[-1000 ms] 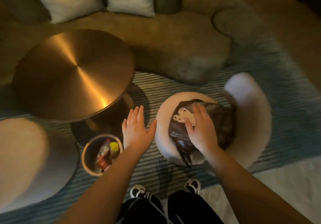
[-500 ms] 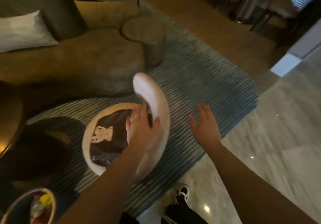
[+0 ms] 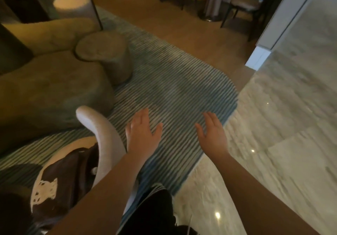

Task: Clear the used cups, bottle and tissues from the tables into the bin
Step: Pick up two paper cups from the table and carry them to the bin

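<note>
Cups, bottle and tissues are showing nowhere, so both empty, spread hands, left hand (image 3: 141,136) and right hand (image 3: 212,134), are probably needing redirecting tableward.

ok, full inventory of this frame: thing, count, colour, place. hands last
striped rug: 1, blue-grey, centre floor
marble floor: 1, pale, right
sofa: 1, olive, left
round stool: 1, grey-olive, on the rug's far left part, against the sofa
white chair: 1, white, lower left
dark bag: 1, brown with white print, on the chair seat
dining chair: at least 1, dark frame, top right
cups, bottle, tissues, bin: none in view
left hand: open, empty, above the rug
right hand: open, empty, above the rug edge
</note>
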A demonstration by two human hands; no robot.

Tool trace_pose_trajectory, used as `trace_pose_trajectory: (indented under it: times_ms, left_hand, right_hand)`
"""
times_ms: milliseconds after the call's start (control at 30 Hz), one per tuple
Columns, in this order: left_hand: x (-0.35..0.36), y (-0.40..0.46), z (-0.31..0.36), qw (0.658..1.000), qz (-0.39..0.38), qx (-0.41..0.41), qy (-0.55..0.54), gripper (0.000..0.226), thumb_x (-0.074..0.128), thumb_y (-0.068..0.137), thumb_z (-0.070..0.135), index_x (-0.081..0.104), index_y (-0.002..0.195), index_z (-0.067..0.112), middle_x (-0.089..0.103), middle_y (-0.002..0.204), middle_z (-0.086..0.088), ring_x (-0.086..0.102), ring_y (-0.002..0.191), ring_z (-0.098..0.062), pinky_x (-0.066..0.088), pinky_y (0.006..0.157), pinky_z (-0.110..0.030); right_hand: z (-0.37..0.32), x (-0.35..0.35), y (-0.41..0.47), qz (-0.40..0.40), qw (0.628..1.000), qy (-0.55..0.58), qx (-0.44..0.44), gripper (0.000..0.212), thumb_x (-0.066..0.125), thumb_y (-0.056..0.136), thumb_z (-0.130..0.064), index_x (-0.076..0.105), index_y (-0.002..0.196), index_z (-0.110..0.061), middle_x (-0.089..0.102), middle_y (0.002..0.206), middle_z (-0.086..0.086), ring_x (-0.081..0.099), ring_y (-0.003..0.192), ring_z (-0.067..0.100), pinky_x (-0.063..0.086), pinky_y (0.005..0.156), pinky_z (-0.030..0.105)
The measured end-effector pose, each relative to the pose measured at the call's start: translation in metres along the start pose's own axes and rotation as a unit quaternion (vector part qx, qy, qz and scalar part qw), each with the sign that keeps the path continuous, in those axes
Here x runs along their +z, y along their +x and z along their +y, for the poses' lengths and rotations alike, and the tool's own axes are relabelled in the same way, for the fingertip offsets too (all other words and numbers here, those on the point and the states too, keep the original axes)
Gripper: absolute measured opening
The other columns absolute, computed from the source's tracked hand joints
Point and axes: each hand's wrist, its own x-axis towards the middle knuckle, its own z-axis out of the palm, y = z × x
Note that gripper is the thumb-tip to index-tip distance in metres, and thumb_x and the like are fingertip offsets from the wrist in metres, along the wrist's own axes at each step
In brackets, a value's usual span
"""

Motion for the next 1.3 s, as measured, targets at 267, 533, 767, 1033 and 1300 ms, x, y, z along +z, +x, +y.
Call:
trace_pose_trajectory:
  times_ms: [267, 533, 767, 1033, 1300]
  left_hand:
    - [0.041, 0.119, 0.040, 1.000, 0.003, -0.006, 0.010, 0.071, 0.039, 0.093, 0.054, 0.020, 0.149, 0.014, 0.027, 0.154, -0.009, 0.022, 0.141, -0.024, 0.022, 0.111, -0.051]
    - [0.073, 0.313, 0.068, 0.999, -0.003, -0.036, 0.006, 0.072, 0.039, 0.093, 0.053, 0.017, 0.150, 0.015, 0.024, 0.155, -0.008, 0.018, 0.142, -0.023, 0.018, 0.113, -0.051]
    - [0.065, 0.474, 0.103, 0.999, 0.002, -0.033, 0.008, 0.072, 0.037, 0.094, 0.053, 0.014, 0.151, 0.016, 0.020, 0.157, -0.007, 0.014, 0.144, -0.021, 0.014, 0.114, -0.046]
    - [0.078, 0.644, 0.117, 0.999, 0.001, -0.045, 0.014, 0.072, 0.037, 0.095, 0.052, 0.013, 0.151, 0.015, 0.020, 0.157, -0.006, 0.012, 0.144, -0.020, 0.016, 0.114, -0.047]
    - [0.094, 0.872, 0.133, 0.994, 0.017, -0.109, 0.014, 0.073, 0.033, 0.094, 0.056, 0.007, 0.152, 0.019, 0.012, 0.159, -0.002, 0.005, 0.145, -0.017, 0.008, 0.117, -0.045]
  right_hand:
    - [0.039, -0.014, 0.125, 0.012, 1.000, -0.025, 0.010, 0.058, 0.038, 0.097, -0.043, 0.028, 0.146, -0.014, 0.023, 0.155, 0.007, 0.020, 0.143, 0.023, 0.017, 0.118, 0.039]
    - [0.049, -0.020, 0.330, -0.019, 1.000, -0.024, -0.003, 0.057, 0.039, 0.097, -0.040, 0.029, 0.146, -0.011, 0.024, 0.155, 0.008, 0.020, 0.143, 0.022, 0.016, 0.118, 0.037]
    - [0.032, -0.042, 0.488, -0.019, 1.000, -0.018, -0.006, 0.058, 0.041, 0.097, -0.039, 0.029, 0.146, -0.011, 0.022, 0.156, 0.008, 0.017, 0.144, 0.021, 0.012, 0.117, 0.032]
    - [0.028, -0.049, 0.674, -0.015, 0.999, -0.021, -0.023, 0.057, 0.041, 0.098, -0.038, 0.029, 0.146, -0.011, 0.023, 0.156, 0.007, 0.016, 0.144, 0.020, 0.013, 0.118, 0.032]
    - [0.011, -0.050, 0.922, -0.035, 0.994, -0.021, -0.097, 0.055, 0.048, 0.096, -0.032, 0.035, 0.142, -0.005, 0.031, 0.151, 0.015, 0.027, 0.140, 0.027, 0.019, 0.115, 0.034]
